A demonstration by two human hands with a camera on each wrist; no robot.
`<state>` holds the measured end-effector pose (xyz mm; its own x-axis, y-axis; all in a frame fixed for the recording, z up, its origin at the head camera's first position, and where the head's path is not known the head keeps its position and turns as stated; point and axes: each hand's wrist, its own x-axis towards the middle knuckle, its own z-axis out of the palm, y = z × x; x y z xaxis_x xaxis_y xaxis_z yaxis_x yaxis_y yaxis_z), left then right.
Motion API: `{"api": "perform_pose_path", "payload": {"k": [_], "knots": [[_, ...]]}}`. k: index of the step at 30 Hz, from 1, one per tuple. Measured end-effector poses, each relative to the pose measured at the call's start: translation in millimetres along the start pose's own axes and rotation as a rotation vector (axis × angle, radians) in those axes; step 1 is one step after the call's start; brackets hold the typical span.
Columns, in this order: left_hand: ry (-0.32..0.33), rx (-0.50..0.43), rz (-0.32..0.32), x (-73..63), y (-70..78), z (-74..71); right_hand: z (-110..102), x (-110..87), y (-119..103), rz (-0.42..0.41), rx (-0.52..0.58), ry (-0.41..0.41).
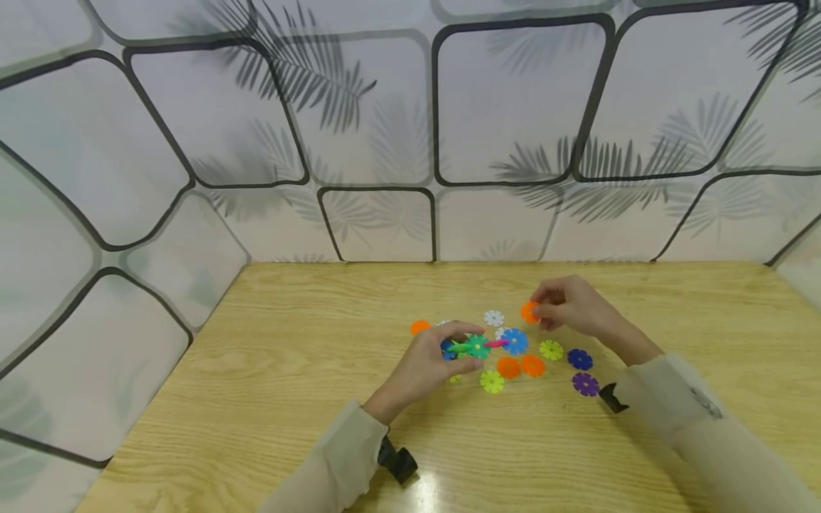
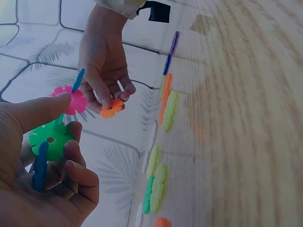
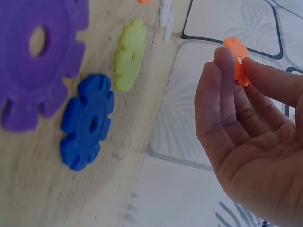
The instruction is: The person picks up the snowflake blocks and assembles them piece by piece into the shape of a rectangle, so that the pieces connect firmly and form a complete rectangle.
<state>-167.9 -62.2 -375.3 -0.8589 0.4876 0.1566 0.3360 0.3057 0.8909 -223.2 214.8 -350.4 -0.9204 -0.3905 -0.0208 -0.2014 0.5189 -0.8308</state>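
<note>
My left hand [image 1: 423, 360] grips a chain of interlocking notched plastic discs [image 1: 477, 347]. The chain runs from blue through green and pink to another blue disc [image 1: 514, 341] at its right end. In the left wrist view, the thumb lies against the pink disc [image 2: 75, 101], with fingers curled behind the green disc [image 2: 42, 137]. Between thumb and fingertips, my right hand [image 1: 571, 308] pinches a single orange disc [image 1: 529, 312], held apart from the chain. The right wrist view shows this orange disc [image 3: 235, 49] tilted on edge, its centre hole partly visible.
Loose discs lie on the wooden table [image 1: 288, 356] around both hands. Two orange discs [image 1: 509, 368] and a yellow disc [image 1: 492, 382] are near the chain. Blue [image 1: 580, 359] and purple [image 1: 586, 385] discs sit below the right hand. A white disc [image 1: 494, 318] lies farther back; a patterned cloth wall [image 1: 385, 228] rises behind.
</note>
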Motion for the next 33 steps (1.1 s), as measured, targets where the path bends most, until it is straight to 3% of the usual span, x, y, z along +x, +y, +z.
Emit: {"api": "perform_pose_path", "payload": {"k": [5, 12, 33], "knots": [[0.015, -0.009, -0.043, -1.0, 2.5, -0.1, 2, -6.3, -1, 0.001, 0.028, -0.003], [0.018, -0.015, -0.053, -1.7, 2.3, -0.2, 6, -13.6, -4, -0.012, 0.053, 0.002], [0.03, -0.005, -0.067, -0.4, -0.4, -0.8, 10, -34.3, -10, -0.169, 0.124, 0.019]]}}
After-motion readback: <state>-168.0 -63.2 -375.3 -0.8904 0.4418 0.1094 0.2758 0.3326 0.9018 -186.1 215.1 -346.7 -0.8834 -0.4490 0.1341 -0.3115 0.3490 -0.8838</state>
